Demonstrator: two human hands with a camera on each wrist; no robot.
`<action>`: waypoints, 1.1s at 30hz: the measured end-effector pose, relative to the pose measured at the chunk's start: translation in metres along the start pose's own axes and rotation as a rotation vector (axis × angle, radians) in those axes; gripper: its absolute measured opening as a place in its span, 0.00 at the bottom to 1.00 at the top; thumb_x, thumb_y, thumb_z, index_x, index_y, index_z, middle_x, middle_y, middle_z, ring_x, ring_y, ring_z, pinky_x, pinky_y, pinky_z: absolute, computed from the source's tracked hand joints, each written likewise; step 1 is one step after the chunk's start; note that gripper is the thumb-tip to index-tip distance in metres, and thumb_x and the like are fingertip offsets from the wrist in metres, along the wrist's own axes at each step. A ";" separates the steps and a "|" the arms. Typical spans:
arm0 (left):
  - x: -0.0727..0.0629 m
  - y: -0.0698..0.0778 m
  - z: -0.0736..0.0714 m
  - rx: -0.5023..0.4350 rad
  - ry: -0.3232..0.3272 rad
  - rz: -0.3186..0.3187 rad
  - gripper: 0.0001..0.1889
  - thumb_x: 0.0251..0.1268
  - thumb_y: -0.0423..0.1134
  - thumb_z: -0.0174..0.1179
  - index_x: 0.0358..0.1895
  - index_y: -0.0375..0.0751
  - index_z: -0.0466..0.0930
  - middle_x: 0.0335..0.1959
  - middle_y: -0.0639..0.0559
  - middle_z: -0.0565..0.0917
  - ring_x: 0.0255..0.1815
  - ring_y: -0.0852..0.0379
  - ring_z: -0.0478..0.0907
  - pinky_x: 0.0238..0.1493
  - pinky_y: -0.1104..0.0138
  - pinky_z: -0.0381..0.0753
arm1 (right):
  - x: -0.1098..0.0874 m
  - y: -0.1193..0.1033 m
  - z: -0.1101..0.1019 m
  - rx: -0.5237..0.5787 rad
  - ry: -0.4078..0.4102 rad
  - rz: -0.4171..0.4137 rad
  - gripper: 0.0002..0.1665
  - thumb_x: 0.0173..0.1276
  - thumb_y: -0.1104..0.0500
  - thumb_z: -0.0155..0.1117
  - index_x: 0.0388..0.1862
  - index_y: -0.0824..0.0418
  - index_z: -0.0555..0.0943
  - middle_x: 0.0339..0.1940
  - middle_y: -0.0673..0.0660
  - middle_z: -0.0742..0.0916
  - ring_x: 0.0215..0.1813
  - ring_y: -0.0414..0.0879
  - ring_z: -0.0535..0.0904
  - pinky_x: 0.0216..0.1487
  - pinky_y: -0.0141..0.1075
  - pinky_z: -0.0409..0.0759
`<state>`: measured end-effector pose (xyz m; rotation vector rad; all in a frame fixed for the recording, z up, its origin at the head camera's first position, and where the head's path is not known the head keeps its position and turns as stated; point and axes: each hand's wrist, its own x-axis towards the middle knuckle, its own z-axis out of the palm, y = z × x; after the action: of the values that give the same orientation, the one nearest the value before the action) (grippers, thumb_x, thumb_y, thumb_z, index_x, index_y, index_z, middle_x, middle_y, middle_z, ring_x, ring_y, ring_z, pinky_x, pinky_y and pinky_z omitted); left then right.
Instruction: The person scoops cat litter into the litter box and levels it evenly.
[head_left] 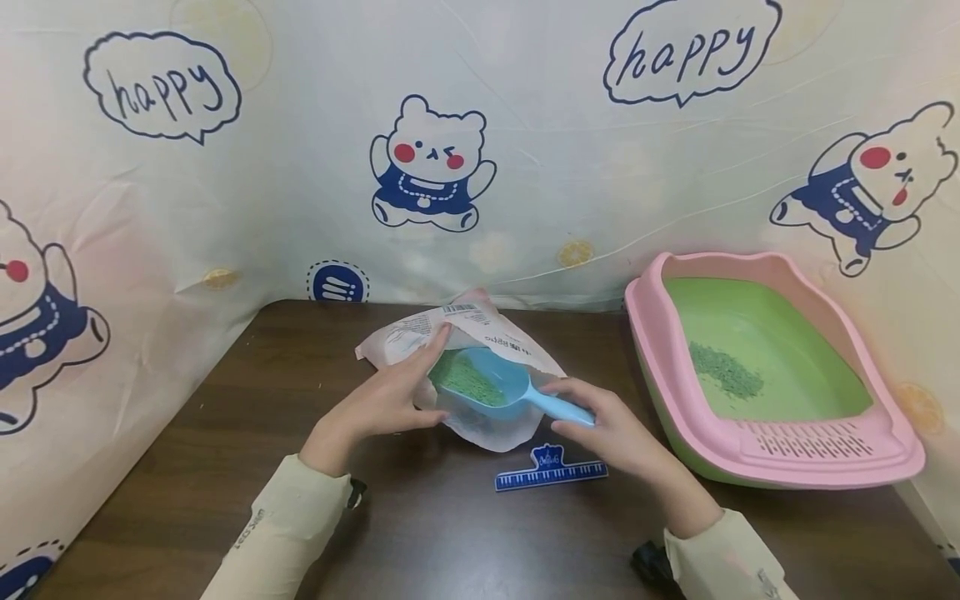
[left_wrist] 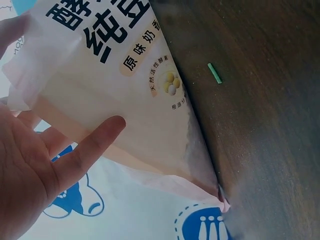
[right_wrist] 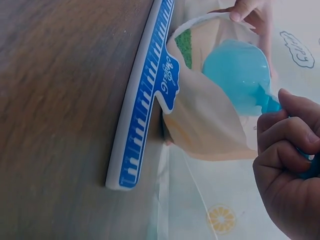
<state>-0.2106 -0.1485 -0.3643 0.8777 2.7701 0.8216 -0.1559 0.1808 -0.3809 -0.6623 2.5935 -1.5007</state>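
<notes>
The left hand (head_left: 393, 392) holds the side of a soft paper-like bag (head_left: 468, 321); the right wrist view shows its thumb over the rim of the mouth and its fingers against the outside. The right hand (head_left: 611, 425) grips the handle of a light blue scoop (head_left: 510, 375), its fingers curled around it. The bowl of the scoop sits in the open mouth of the bag, with green pellets (head_left: 468, 379) toward its front end. More green shows inside the bag from the right wrist camera.

The bag rests near the back of a dark brown wooden counter (head_left: 225, 433), printed with dark lettering and a barcode. Just in front of it is a blue and white clip (head_left: 551, 468) with a piano-key pattern, near the right hand. A small green stick (left_wrist: 215, 73) lies beside the bag in the left wrist view.

On the right side of the counter, apart from the bag, stands a green litter tray (head_left: 885, 437) with a pink rim, slotted along its near edge. A thin pile of green bits (head_left: 723, 371) lies on the left part of its floor. Behind everything hangs a pale cloth (head_left: 562, 167) with cartoon bears, orange slices and the word "happy". Both forearms wear pale sleeves (head_left: 281, 525).
</notes>
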 end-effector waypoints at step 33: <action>-0.002 -0.004 0.003 0.009 -0.013 0.007 0.59 0.58 0.46 0.71 0.81 0.64 0.32 0.83 0.55 0.48 0.59 0.47 0.74 0.64 0.53 0.77 | -0.032 -0.008 -0.019 -0.025 -0.024 -0.049 0.21 0.68 0.59 0.67 0.60 0.52 0.79 0.39 0.58 0.84 0.34 0.42 0.77 0.32 0.34 0.79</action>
<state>-0.2096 -0.1509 -0.3689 0.8913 2.7631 0.8028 -0.1297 0.2055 -0.3688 -0.7466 2.6010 -1.4656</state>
